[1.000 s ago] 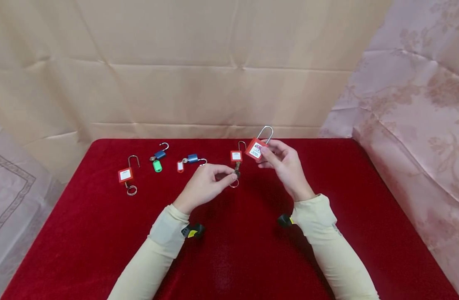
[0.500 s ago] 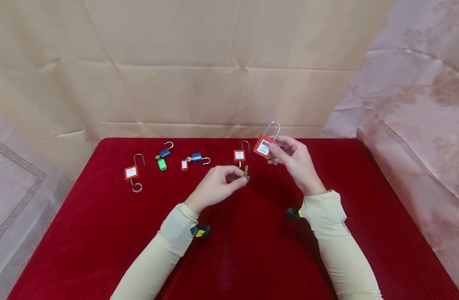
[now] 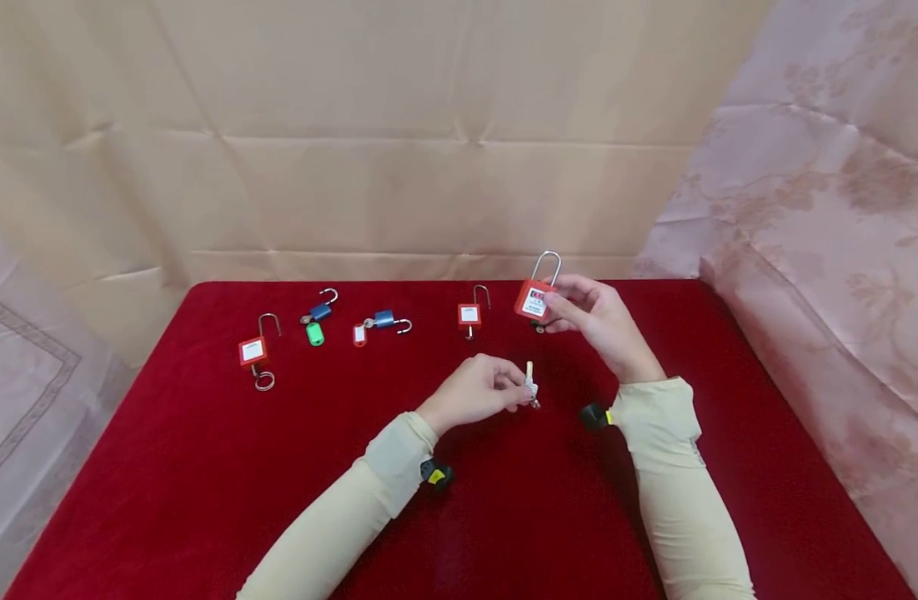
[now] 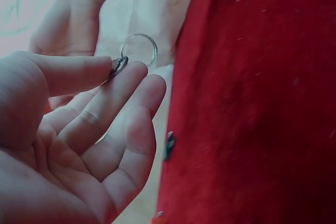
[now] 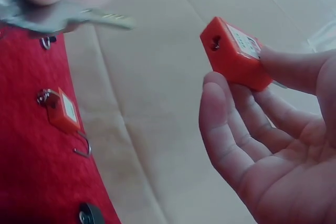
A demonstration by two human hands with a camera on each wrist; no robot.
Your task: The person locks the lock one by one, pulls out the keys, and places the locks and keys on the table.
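Left hand [image 3: 477,392] — thumb and forefinger pinch a key [image 3: 529,382] with its ring [image 4: 139,49]; the other fingers [image 4: 134,129] lie loosely straight. Held above the table [image 3: 166,467], near centre.

Right hand [image 3: 597,321] — at 1 o'clock from the left, apart from it; fingers [image 5: 231,129] partly curled, gripping a red padlock [image 3: 534,298] between fingertips and thumb, shackle up, keyhole toward the key in the right wrist view.

On the table: a second red padlock [image 3: 469,312] at 9 o'clock of the held one; further left, two blue padlocks [image 3: 319,312] [image 3: 383,318] and another red one [image 3: 253,350].
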